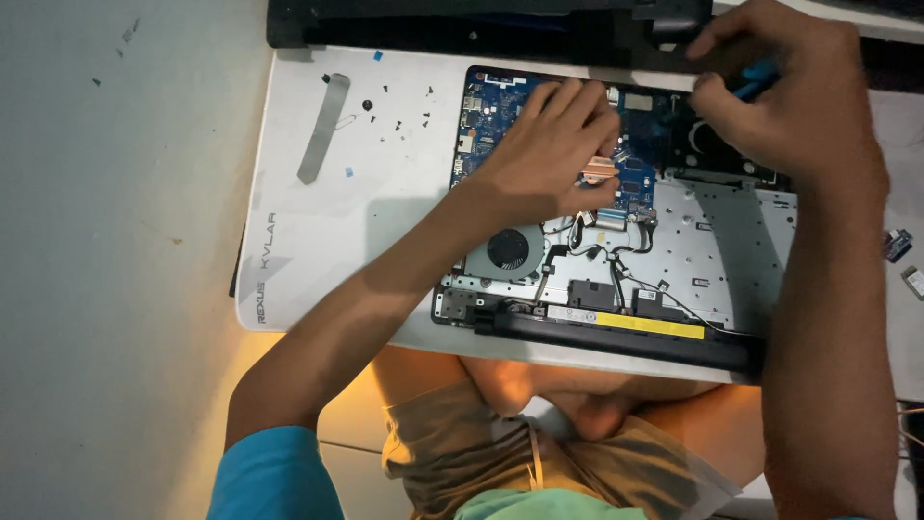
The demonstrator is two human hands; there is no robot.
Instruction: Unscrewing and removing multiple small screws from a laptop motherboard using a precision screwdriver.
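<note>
**Opened laptop on a white mat, both hands at its far edge**

On a white work mat spread over a pale surface lies an opened laptop base, its cover off and the inner parts showing. The left hand rests palm down on the blue circuit board, fingers stretched out and close together, holding nothing; its fingertips lie near the far edge of the board, just above a copper heat pipe. The right hand is curled near the upper right corner of the base, thumb and fingers pinched around a blue-handled tool, most of which is hidden by the hand. A round cooling fan sits just below the left wrist, and a long black battery with a yellow label runs along the near edge of the base. Left of the laptop, on the mat, lie a grey metal strip and a scatter of small dark screws. A black laptop cover lies beyond the mat's far edge. Two small parts rest well apart at the far right.
</note>
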